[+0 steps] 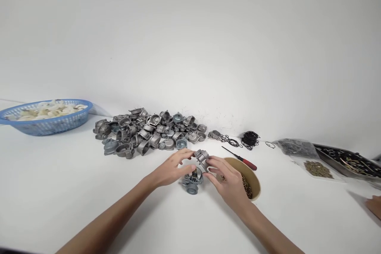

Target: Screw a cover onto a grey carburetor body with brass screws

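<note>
Pretty much everything here is white: the table [59,190] and the wall [190,27] are both plain. The pile of castings [149,131] is dull grey metal, same as the casting [201,156] in the hands. The basket [44,121] is bright blue mesh with off-white bits inside. The screwdriver [242,159] has a red handle, the rubber rings [250,139] are black, and the paper cup [253,178] is tan with brass-coloured screws.

A plain white wall [190,27] is being lit evenly and softly. The white tabletop [44,182] is being met by it along a faint seam, and scuff marks are being shown there.
</note>
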A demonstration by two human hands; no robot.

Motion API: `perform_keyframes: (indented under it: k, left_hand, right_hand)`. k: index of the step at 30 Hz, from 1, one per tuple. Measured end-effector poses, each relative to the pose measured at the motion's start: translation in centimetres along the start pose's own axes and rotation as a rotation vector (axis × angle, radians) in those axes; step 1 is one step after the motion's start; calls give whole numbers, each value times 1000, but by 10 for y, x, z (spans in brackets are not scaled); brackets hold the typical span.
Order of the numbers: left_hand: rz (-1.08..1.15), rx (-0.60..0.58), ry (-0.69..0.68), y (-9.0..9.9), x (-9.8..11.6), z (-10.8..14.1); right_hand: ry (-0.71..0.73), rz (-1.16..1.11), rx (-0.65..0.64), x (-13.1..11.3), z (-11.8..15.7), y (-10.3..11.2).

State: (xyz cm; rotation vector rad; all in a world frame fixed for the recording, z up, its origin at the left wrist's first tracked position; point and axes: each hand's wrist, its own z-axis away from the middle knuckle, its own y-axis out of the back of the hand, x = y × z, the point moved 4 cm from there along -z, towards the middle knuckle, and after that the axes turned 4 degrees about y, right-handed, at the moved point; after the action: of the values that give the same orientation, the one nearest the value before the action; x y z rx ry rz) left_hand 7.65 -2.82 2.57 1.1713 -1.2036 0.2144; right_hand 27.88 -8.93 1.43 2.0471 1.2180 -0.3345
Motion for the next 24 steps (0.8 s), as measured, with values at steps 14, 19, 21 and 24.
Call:
perform_keyframes:
  k: [14,19,21,24]
  left_hand:
    - [6,-172,7,-5,-15,-5]
    - [87,-165,73,-11,-22,-5]
    - [117,-174,71,-14,-22,-6]
    - [93,-162,28,-13,-20,-6]
  right_hand:
    - [438,376,-130,-20,3,-6]
    - [483,437,-51,-24,6,-7]
    - [515,457,-26,-26,9,-9]
    - [579,453,-53,-29,13,-12]
